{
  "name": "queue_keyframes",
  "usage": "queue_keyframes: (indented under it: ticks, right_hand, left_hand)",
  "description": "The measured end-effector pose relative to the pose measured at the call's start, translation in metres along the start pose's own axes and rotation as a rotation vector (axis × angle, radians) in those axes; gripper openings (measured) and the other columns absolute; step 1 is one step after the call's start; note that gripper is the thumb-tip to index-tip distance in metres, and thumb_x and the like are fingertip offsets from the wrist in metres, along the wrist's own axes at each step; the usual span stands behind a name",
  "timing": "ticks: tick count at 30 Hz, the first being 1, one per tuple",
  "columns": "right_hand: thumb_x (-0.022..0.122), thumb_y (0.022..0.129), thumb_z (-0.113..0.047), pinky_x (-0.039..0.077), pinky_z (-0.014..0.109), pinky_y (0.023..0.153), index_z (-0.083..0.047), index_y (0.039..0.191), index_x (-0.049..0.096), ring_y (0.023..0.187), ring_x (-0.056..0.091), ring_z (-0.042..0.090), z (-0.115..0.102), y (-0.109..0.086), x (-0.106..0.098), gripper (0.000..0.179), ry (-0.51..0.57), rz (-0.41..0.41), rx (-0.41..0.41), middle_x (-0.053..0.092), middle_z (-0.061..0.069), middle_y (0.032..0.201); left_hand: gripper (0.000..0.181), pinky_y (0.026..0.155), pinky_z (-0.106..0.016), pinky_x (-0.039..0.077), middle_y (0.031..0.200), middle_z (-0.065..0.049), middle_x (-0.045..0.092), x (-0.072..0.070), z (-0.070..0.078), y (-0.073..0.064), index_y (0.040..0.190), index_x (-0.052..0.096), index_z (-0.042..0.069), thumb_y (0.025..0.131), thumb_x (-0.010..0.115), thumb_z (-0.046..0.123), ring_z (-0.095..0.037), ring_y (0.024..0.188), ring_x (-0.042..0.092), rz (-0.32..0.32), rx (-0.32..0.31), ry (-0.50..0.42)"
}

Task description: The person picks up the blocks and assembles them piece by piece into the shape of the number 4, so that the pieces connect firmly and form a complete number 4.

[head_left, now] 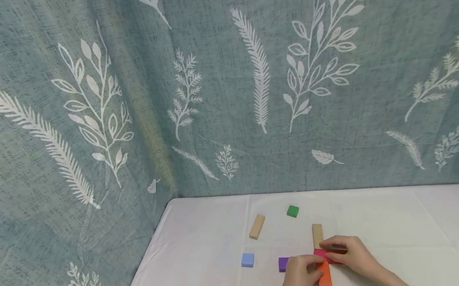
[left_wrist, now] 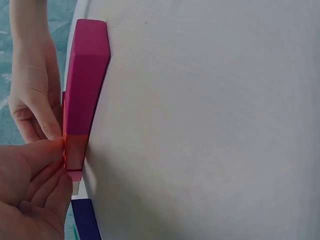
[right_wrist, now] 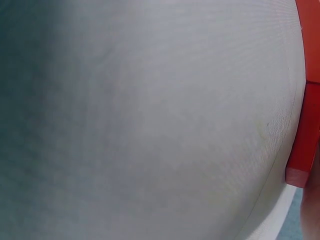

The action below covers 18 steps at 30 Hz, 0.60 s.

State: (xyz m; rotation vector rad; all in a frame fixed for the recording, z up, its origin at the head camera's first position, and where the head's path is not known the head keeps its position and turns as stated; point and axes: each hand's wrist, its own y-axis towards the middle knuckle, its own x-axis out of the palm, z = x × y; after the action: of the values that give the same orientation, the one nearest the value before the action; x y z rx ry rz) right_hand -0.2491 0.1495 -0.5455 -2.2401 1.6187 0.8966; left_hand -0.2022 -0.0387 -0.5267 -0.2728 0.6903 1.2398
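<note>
Pink block (head_left: pixel 318 252) sits between left hand (head_left: pixel 298 277) and right hand (head_left: pixel 355 255), any pinch unclear.

Soft, even light covers the desk (head_left: pixel 402 226) to its far corners; both wrist views are dimmer, one desk edge blurred in the right.
</note>
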Motion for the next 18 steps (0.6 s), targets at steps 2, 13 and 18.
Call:
queue_keyframes:
  ticks: [2,13,18]
  right_hand:
    - [0.073,0.081,-0.012,0.058,0.028,0.08,-0.007,0.107,0.071,0.098,0.068,0.025,0.0,-0.0001,0.0,0.026,0.004,-0.002,0.003,0.072,0.01,0.105]
    - [0.072,0.082,-0.012,0.058,0.029,0.081,-0.005,0.108,0.07,0.098,0.068,0.026,-0.0015,-0.0003,-0.0002,0.027,0.025,-0.012,0.01,0.071,0.012,0.106]
    - [0.072,0.082,-0.013,0.058,0.029,0.081,-0.006,0.108,0.07,0.097,0.068,0.023,-0.0031,-0.0009,-0.0001,0.027,0.02,-0.011,0.02,0.071,0.011,0.105]
  left_hand:
    - [0.022,0.084,-0.022,0.055,0.098,-0.001,0.075,0.0004,-0.0004,0.0005,0.098,0.075,0.007,0.078,0.073,0.001,-0.008,0.097,0.067,0.0,-0.006,0.003]
    - [0.023,0.085,-0.028,0.056,0.098,0.001,0.075,0.0029,-0.0016,-0.0001,0.099,0.075,0.01,0.077,0.075,0.004,-0.01,0.099,0.067,0.042,-0.077,-0.038]
    - [0.023,0.084,-0.03,0.057,0.099,0.001,0.074,-0.0016,-0.0003,-0.0027,0.1,0.075,0.011,0.078,0.074,0.005,-0.009,0.096,0.066,0.054,-0.105,-0.096]
